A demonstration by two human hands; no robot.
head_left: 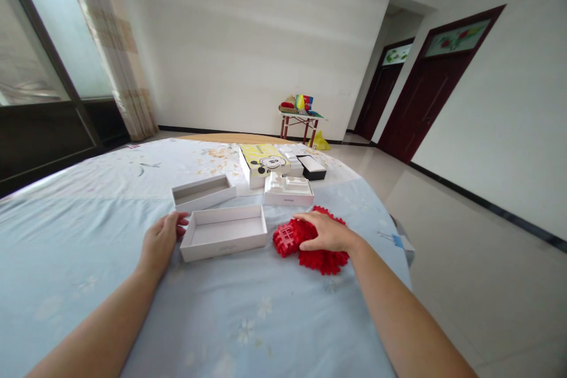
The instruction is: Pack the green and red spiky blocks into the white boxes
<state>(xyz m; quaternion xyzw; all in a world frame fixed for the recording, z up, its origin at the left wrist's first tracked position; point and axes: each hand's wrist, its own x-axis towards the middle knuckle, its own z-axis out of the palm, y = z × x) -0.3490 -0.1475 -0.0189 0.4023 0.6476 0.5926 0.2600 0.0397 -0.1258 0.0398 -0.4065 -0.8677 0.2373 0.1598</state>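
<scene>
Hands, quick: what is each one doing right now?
Left hand: open, fingers resting against the end of the white box tray, holding nothing.
Right hand: open, palm down on the red plastic pieces, not gripping.

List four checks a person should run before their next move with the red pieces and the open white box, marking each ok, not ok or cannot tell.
1. Right hand on the red pieces: ok.
2. Left hand touching the open white box: ok.
3. Box empty inside: ok.
4. Red pieces beside the box, not in it: ok.
5. Number of red pieces: cannot tell.
</scene>
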